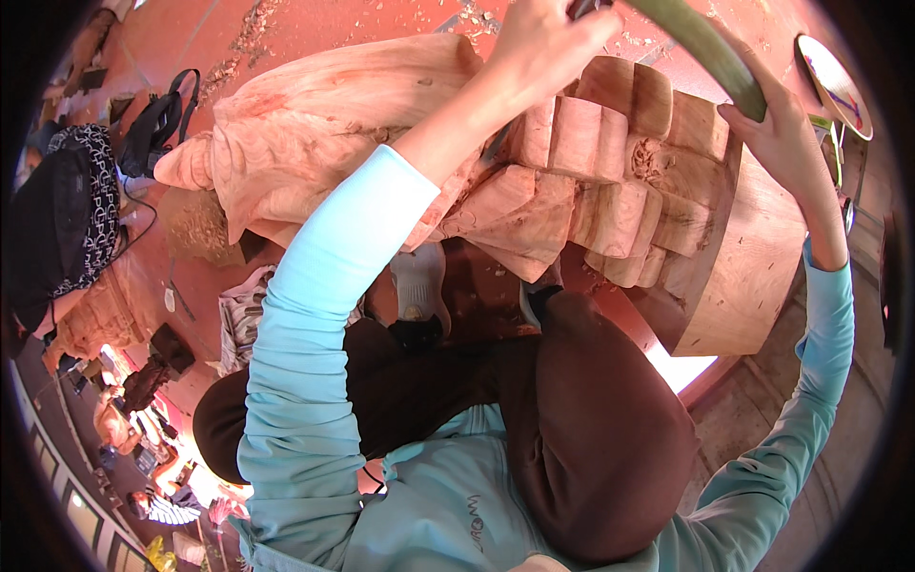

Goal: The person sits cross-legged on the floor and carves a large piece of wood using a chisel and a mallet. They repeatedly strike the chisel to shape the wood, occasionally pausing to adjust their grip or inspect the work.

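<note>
Left hand: I see the left hand (551, 43) at the upper edge of my view, fingers curled tight around a dark piece (589, 8) that the frame cuts off.
Right hand: the right hand (786, 138) has thumb and fingers closed on the lower end of a curved green strip (710, 57), above the carving's stepped blocks.
Carving: the wooden carving (543, 205) lies across the middle, rounded end at left, flat base (748, 262) at right.
Near edge: I find it tight here; the dark-clad knees and a pale shoe (419, 286) sit close below the wood.
Far edge: red tiled floor (181, 33) shows beyond, strewn with wood chips (253, 33).
Left side: a black bag (67, 219) stands near the tapered end.
Right side: a round white dish (834, 86) lies just beyond the right hand.
Crossing: the left forearm spans the carving; I cannot tell its clearance.
</note>
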Demonstrator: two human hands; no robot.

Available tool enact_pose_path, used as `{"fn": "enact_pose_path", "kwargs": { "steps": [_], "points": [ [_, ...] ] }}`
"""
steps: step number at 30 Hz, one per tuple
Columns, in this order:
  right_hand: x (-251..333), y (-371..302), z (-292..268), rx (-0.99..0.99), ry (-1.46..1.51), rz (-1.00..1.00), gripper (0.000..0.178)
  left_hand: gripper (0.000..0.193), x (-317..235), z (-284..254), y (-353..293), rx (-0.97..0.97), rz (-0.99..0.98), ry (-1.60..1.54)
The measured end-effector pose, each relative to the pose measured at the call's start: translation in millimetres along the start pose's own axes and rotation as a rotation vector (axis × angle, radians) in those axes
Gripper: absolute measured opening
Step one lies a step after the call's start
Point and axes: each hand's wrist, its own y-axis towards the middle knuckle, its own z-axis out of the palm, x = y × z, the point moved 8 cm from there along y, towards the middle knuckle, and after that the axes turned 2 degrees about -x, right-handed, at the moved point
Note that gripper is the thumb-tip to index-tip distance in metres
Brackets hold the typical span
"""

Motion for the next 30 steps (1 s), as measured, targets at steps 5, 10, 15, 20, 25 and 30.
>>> {"fn": "enact_pose_path", "kwargs": {
  "steps": [5, 10, 15, 20, 25, 30],
  "points": [
    [-2.5, -5.9, 4.0, -0.024, -0.069, -0.175, 0.065, 0.024, -1.6, 0.9, -2.6, -0.067, 0.125, 0.054],
    [14.8, -11.8, 6.6, 0.033, -0.027, -0.090, 0.066, 0.022, 2.5, 7.5, -0.2, 0.044, -0.009, -0.134],
    [2.8, -13.5, -10.5, -0.063, 0.129, 0.168, 0.062, 0.024, -20.5, -11.4, -1.9, -0.034, 0.089, -0.156],
    [4.9, -6.6, -19.1, -0.037, 0.279, 0.240, 0.060, 0.025, -17.6, -6.3, -1.4, -0.048, 0.138, -0.136],
    [15.6, -7.0, -10.6, -0.067, -0.025, -0.011, 0.063, 0.023, -18.1, -1.3, -3.0, -0.040, 0.196, -0.121],
    [-4.3, -1.8, 4.5, 0.016, 0.148, 0.148, 0.067, 0.023, 4.4, -13.5, 9.8, -0.161, 0.164, 0.007]
  ]
}}
